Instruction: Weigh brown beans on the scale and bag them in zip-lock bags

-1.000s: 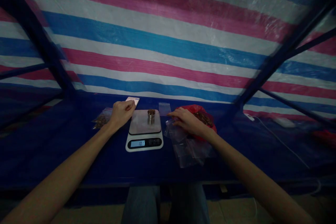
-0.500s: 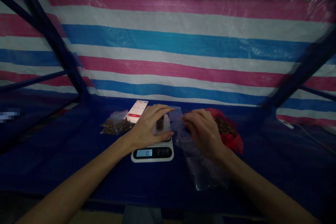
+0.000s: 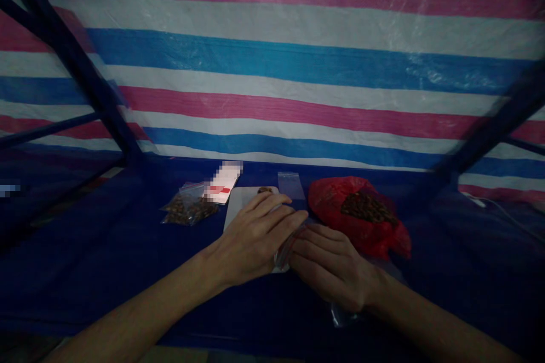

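My left forearm slants up from the lower left of the frame, and my left hand [image 3: 256, 232] lies palm down near the centre, its fingers side by side and reaching toward the right. My right forearm rises from the lower right corner, and my right hand [image 3: 327, 264] meets the left one just right of centre, knuckles up, fingers curled narrow around the edge of a clear bag [image 3: 281, 259]. The thin, shiny film bunches between my two hands; I can't tell whether my left fingers pinch it too, since that thumb is hidden.

Behind my left hand, the pale, flat plate of the scale [image 3: 239, 199] shows at centre, with a small heap of brown pieces [image 3: 264, 189] peeking above my knuckles. Left of centre, a glossy bag of brown bits [image 3: 189, 205] sits crumpled near the slim, rectangular phone [image 3: 227, 181]. A flat transparent pouch [image 3: 292, 186] lies behind my fingers. Right of centre, a wrinkled red bag [image 3: 330, 193] gapes around rough, dark-brown nuggets [image 3: 368, 207]. Smooth blue tabletop [image 3: 191, 300] spreads beneath, and woven striped sheeting [image 3: 272, 57] fills the upper frame.
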Tool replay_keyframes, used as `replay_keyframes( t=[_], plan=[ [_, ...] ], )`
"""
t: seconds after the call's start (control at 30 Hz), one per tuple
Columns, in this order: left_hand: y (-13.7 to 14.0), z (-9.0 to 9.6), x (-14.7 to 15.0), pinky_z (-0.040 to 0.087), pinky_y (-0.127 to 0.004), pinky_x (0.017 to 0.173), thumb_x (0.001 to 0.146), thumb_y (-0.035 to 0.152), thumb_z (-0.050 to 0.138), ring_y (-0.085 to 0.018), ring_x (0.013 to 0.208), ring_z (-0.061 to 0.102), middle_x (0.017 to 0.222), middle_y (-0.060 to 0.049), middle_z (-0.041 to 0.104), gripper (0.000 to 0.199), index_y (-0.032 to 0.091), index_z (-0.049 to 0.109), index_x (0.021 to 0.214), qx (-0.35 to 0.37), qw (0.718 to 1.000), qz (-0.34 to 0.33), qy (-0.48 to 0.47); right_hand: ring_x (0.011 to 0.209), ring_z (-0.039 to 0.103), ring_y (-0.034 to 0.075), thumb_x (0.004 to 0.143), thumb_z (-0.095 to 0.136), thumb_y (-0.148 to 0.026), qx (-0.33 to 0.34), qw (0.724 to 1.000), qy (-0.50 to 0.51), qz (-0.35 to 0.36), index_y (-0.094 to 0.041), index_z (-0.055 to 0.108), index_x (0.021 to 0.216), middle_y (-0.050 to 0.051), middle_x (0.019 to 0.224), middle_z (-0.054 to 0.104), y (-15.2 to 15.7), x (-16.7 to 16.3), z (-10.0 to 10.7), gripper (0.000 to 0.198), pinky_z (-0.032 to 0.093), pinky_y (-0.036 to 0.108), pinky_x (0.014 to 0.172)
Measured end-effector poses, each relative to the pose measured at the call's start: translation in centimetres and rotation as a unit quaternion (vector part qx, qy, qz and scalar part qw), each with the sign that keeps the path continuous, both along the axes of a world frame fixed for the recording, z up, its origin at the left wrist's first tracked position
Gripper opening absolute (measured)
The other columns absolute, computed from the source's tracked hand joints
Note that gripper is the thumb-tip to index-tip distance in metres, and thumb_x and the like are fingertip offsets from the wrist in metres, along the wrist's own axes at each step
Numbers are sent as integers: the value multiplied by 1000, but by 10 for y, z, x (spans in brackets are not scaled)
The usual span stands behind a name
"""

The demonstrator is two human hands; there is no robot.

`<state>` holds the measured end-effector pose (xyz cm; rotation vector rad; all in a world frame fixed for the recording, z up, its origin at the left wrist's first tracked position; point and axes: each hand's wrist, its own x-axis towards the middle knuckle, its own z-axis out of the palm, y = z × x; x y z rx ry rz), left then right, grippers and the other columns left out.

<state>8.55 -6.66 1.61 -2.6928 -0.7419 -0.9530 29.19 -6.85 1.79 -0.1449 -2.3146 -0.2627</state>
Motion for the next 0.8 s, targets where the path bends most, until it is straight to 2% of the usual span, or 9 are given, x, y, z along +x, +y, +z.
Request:
replay_keyframes(
  t=[0.13, 0.23, 0.33, 0.43, 0.5, 0.57, 0.6, 0.7, 0.8],
  plan=[
    [0, 2, 0, 52, -44, 89, 89, 19, 51, -27, 98, 59, 101, -12, 65, 35, 16, 51, 124, 13, 1000, 23, -6, 105, 72, 23, 92, 54, -12, -15, 1000, 20, -12, -26, 65, 118, 8, 106, 77, 0, 6, -12, 32, 61, 39, 85],
    [12, 4, -12, 50, -38, 76, 90, 18, 49, -23, 90, 54, 98, -9, 58, 28, 20, 46, 118, 21, 993, 65, -94, 108, 69, 27, 87, 58, -9, -38, 985, 136, -97, -31, 62, 123, 8, 113, 73, 5, 11, -18, 43, 59, 45, 86],
    [30, 3, -30, 47, -37, 77, 91, 22, 52, -21, 92, 50, 98, -6, 51, 30, 21, 40, 118, 37, 978, 112, -171, 106, 64, 27, 89, 59, -7, -106, 955, 215, -173, -30, 59, 123, 8, 110, 68, 23, 3, -18, 41, 55, 47, 89],
    [44, 0, -45, 45, -41, 82, 87, 32, 59, -23, 95, 47, 102, -7, 47, 39, 19, 40, 119, 63, 968, 150, -193, 110, 61, 27, 93, 64, -19, -235, 940, 147, -201, -24, 60, 121, 10, 115, 67, 52, -12, -16, 29, 51, 48, 96],
    [49, -2, -50, 45, -42, 84, 86, 34, 60, -24, 96, 47, 103, -7, 48, 40, 19, 43, 118, 56, 963, 169, -202, 114, 59, 30, 86, 76, -30, -302, 927, 82, -207, -21, 60, 127, 12, 121, 67, 69, -24, -19, 45, 49, 50, 99],
    [50, -3, -51, 45, -43, 86, 86, 29, 59, -25, 98, 48, 104, -8, 51, 35, 19, 46, 117, 29, 963, 179, -199, 118, 57, 32, 76, 84, -37, -344, 912, 44, -218, -19, 58, 133, 14, 125, 66, 79, -34, -23, 65, 46, 52, 102],
    [50, -3, -51, 45, -43, 87, 87, 24, 57, -25, 100, 49, 106, -8, 52, 31, 19, 49, 116, 12, 964, 182, -194, 120, 56, 33, 74, 86, -38, -357, 906, 41, -224, -19, 58, 133, 14, 126, 66, 82, -39, -25, 68, 45, 52, 103],
    [49, -3, -51, 45, -43, 94, 90, 15, 51, -25, 107, 52, 110, -8, 58, 26, 20, 56, 115, -13, 967, 167, -193, 115, 59, 28, 77, 84, -30, -370, 896, 84, -232, -20, 65, 121, 10, 120, 68, 81, -49, -29, 49, 44, 45, 102],
    [52, -1, -51, 45, -41, 98, 93, 12, 48, -24, 110, 55, 114, -9, 62, 32, 20, 58, 122, 6, 972, 126, -198, 109, 60, 25, 79, 80, -22, -367, 894, 114, -231, -20, 69, 108, 7, 112, 71, 77, -52, -29, 31, 44, 41, 99]
  ],
)
